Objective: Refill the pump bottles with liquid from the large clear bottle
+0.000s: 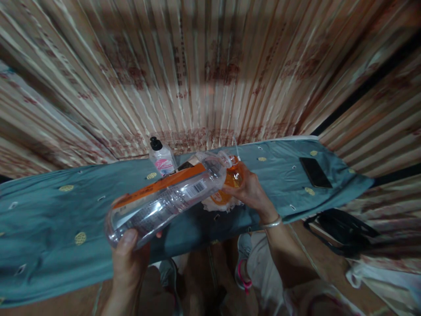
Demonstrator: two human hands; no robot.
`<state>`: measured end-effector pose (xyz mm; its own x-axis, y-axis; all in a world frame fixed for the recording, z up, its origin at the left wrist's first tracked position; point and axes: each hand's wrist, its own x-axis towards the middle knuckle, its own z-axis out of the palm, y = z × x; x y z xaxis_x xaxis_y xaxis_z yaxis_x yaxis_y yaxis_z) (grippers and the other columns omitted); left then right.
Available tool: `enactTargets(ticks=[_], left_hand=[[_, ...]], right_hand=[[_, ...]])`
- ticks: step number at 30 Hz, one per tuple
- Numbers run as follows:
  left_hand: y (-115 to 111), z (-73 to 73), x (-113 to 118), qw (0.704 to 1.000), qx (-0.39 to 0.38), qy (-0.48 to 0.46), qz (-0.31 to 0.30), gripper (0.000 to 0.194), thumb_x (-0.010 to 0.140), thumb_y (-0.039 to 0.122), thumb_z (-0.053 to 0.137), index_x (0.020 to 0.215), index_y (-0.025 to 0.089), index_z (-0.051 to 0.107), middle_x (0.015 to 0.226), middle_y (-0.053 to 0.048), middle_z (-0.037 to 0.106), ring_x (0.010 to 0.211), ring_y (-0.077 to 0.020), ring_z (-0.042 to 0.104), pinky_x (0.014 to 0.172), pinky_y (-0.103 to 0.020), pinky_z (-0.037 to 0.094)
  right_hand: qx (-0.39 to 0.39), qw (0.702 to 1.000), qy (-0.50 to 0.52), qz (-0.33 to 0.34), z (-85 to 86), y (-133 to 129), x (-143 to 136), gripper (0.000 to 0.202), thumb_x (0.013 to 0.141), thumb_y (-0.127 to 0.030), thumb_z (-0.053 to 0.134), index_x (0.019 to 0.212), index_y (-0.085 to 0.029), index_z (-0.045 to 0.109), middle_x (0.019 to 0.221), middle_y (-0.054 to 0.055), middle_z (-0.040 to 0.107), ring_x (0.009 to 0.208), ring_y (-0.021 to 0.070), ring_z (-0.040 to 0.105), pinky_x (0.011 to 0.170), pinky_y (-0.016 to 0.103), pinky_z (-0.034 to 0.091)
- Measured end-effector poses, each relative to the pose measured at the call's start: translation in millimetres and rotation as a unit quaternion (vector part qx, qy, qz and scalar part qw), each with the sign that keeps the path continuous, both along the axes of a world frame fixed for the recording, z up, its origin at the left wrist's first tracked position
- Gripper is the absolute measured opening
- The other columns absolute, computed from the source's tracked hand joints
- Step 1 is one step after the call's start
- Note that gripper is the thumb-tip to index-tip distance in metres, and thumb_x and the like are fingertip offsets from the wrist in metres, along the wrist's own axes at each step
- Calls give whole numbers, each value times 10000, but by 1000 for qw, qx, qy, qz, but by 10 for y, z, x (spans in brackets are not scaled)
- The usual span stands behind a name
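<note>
A large clear bottle [171,197] with an orange label and a barcode lies tilted in the air, its neck up at the right. Around its base at the lower left, my left hand [130,250] is closed. My right hand [248,188] grips a smaller bottle of orange liquid [234,176] by its upper part. The mouths of the two bottles meet or nearly meet; the exact contact is unclear. Under the orange bottle is a whitish, ruffled-edged piece [223,205], partly hidden. Behind the large bottle stands a clear bottle with a black cap [163,160] and a pink label.
Blue-green patterned cloth [42,219] covers the narrow table. A black phone [315,172] lies at its right end. Patterned curtains [204,79] hang behind and at the sides. A dark bag [344,230] is on the floor at the right, and shoes show below the table's front edge.
</note>
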<state>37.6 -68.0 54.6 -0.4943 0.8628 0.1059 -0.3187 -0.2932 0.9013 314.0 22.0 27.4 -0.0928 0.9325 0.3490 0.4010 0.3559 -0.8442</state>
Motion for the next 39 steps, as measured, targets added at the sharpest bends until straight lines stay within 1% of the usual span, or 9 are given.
enactTargets(ticks=[4,13,19,22,26,31,33,36,39], left_hand=[[-7,-16,-24,1000,0,0,-4,633,489,434,969,1042,211,756,952,-79,756,566,-203,642,371,-288,505],[4,2,-13,1000,8,3,1,675,475,433,970,1080,236,745,858,-34,728,545,-215,636,351,-303,495],[-5,2,-8,1000,16,3,-11,713,519,414,966,1176,274,725,934,-41,758,553,-204,645,371,-291,516],[-4,16,11,1000,19,8,-9,705,518,422,965,1164,274,728,950,-46,764,529,-192,634,360,-285,514],[-4,34,25,1000,14,3,2,689,498,422,969,1129,273,736,988,-55,771,565,-202,650,354,-276,516],[-6,43,35,1000,21,-4,-7,665,515,398,975,1124,269,739,859,-28,746,535,-194,643,369,-275,528],[-1,49,49,1000,26,0,-12,653,524,397,973,1122,284,738,876,-29,757,532,-191,645,369,-269,530],[7,63,74,999,34,7,-5,666,521,430,971,1128,283,739,931,-42,768,519,-186,637,348,-266,515],[8,73,87,999,38,19,8,647,512,469,969,1092,282,752,916,-32,761,491,-177,620,328,-268,503]], right_hand=[[-8,1000,-8,0,15,-2,2,666,728,-456,908,1268,-213,604,1142,109,807,1046,303,790,944,440,634],[3,1000,-13,-3,2,6,1,694,720,-484,912,1283,-219,605,1128,102,814,1027,301,796,917,431,644],[3,1000,-5,1,7,0,-4,650,736,-474,902,1257,-225,603,1133,94,816,1035,294,795,928,422,644],[3,1000,-4,2,8,1,-3,640,737,-468,901,1245,-221,600,1135,97,815,1036,296,795,925,424,644],[7,1000,-5,2,3,3,-3,657,729,-467,907,1249,-213,595,1138,108,814,1035,299,797,924,423,645],[12,1000,-12,-2,1,1,-5,665,738,-470,902,1266,-206,595,1145,114,811,1045,300,796,926,416,645],[13,1000,-15,-2,-4,3,-5,675,745,-474,898,1282,-201,593,1148,115,810,1051,301,794,926,413,644],[9,1000,-15,-4,-22,9,-1,713,738,-489,903,1308,-198,588,1157,119,806,1066,307,790,928,417,641],[6,1000,-12,-4,-40,15,4,739,732,-501,908,1322,-195,586,1186,130,799,1090,318,782,933,426,638]])
